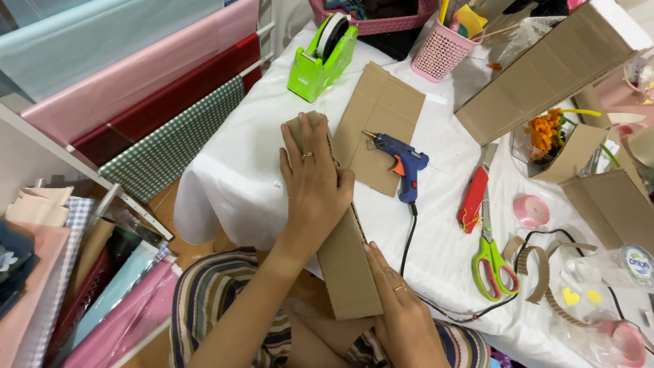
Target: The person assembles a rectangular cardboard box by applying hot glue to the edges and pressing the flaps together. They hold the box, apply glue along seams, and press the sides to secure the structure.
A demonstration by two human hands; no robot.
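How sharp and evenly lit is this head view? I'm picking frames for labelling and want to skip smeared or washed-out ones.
Head view: light is soft and even, with faint shadows under the left hand and the cardboard strip; the white tablecloth is bright, near washed out; the blue glue gun and green scissors are sharp; wide-angle bending shows at the edges; no motion blur is evident.

I'm counting two hands and a lot of cardboard on the table.
I'm seeing one left hand [315,178], one right hand [403,310], each wearing one ring; one long cardboard strip [344,252], one flat cardboard sheet [376,123], one blue glue gun [402,162], one green tape dispenser [321,60], one red box cutter [473,197], one pair of green scissors [492,262], one pink ribbon roll [531,210], one pink mesh cup [439,51].
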